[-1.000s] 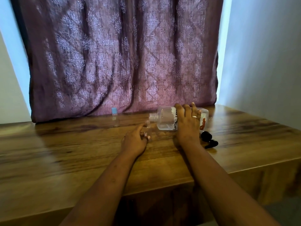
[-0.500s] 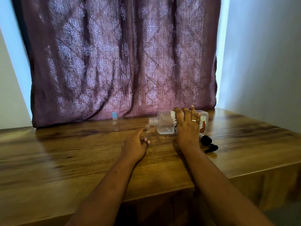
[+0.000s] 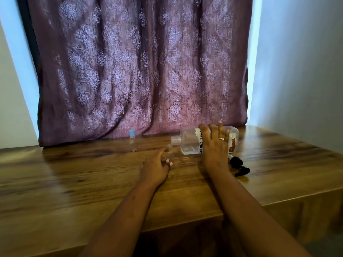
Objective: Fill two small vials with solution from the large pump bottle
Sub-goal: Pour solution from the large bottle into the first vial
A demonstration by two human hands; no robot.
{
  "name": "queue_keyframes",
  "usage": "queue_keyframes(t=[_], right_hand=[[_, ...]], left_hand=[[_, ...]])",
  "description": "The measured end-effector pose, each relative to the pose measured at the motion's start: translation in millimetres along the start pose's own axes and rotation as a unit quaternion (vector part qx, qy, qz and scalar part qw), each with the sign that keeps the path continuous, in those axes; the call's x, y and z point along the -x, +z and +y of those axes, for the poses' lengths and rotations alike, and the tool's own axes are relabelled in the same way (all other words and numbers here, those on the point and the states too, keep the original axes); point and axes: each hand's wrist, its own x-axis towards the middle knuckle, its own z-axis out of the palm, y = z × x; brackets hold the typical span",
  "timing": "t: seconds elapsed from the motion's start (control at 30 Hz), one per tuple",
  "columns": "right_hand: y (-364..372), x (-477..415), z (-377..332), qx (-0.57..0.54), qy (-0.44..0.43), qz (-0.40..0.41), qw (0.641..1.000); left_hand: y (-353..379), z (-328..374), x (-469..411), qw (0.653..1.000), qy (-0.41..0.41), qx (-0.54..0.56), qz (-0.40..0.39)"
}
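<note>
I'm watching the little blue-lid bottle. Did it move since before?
No. The blue-capped vial stands at the same spot on the table, just before the curtain hem; only the view shifted slightly.

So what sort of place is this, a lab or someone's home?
Most likely a room in a home, not a lab: a mauve patterned fabric curtain hangs behind a brown wood-grain table, between plain pale walls.

curtain: mauve patterned fabric curtain (image 3: 141, 71), backlit, kinda glowing
table: glossy brown wooden table (image 3: 74, 191)
walls: plain pale walls (image 3: 300, 71) both sides
</note>
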Motion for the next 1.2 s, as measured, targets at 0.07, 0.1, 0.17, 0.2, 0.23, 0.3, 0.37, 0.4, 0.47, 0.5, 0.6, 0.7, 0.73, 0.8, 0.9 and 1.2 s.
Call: queue_keyframes(t=[0.07, 0.1, 0.17, 0.2, 0.23, 0.3, 0.37, 0.4, 0.47, 0.5, 0.6, 0.7, 0.73, 0.8, 0.9, 1.2], right_hand=[[-0.4, -0.1, 0.0, 0.001, 0.002, -0.002, 1.000], [-0.3, 0.0, -0.5, 0.004, 0.002, -0.003, 1.000], [-1.2, 0.2, -0.8, 0.003, -0.002, -0.001, 1.000], [-1.4, 0.1, -0.8, 0.001, -0.006, 0.004, 1.000], [-2.4, -0.3, -0.8, 0.001, -0.008, 0.007, 1.000], [-2.7, -0.7, -0.6, 0.001, -0.010, 0.012, 1.000], [-2.8, -1.0, -0.3, 0.000, -0.012, 0.015, 1.000], [-2.7, -1.0, -0.2, 0.003, -0.013, 0.013, 1.000], [-3.2, -0.8, -0.4, 0.006, -0.014, 0.007, 1.000], [-3.4, -1.1, -0.7, 0.006, -0.015, 0.008, 1.000], [-4.4, -0.6, -0.4, 0.003, -0.013, 0.013, 1.000], [-5.3, -0.2, -0.7, -0.004, -0.011, 0.012, 1.000], [-5.3, -0.2, -0.5, -0.006, -0.012, 0.017, 1.000], [-4.5, -0.6, -0.8, -0.005, -0.015, 0.022, 1.000], [-6.2, -0.8, -1.3, -0.006, -0.017, 0.017, 1.000], [-8.3, -1.1, -4.5, -0.011, -0.010, 0.000, 1.000]], left_hand=[[0.0, 0.1, 0.0, 1.000, 0.003, 0.000, 0.001], [-0.2, 0.0, 0.0, 1.000, 0.004, -0.001, 0.003], [-0.2, -0.6, -0.5, 1.000, 0.006, -0.006, 0.008], [0.0, -0.9, -1.1, 1.000, 0.007, -0.009, 0.010], [0.0, -0.8, -1.6, 1.000, 0.008, -0.012, 0.011], [0.5, -1.4, -2.1, 1.000, 0.009, -0.009, 0.008], [1.4, -2.5, -3.3, 1.000, 0.008, -0.004, 0.005], [1.9, -3.3, -4.3, 1.000, 0.008, -0.005, 0.006], [2.3, -4.1, -5.3, 1.000, 0.008, -0.006, 0.011], [1.9, -3.8, -5.4, 1.000, 0.008, -0.006, 0.011], [1.0, -2.0, -3.7, 1.000, 0.008, -0.011, 0.011], [-0.6, 0.5, -2.0, 1.000, 0.011, -0.022, 0.011], [-0.8, 1.5, -1.9, 1.000, 0.012, -0.023, 0.011], [-1.3, 1.9, -0.7, 1.000, 0.014, -0.020, 0.013], [-1.1, 2.1, 0.5, 1.000, 0.013, -0.019, 0.012], [-0.5, 1.7, 1.6, 1.000, 0.008, -0.004, 0.000]])
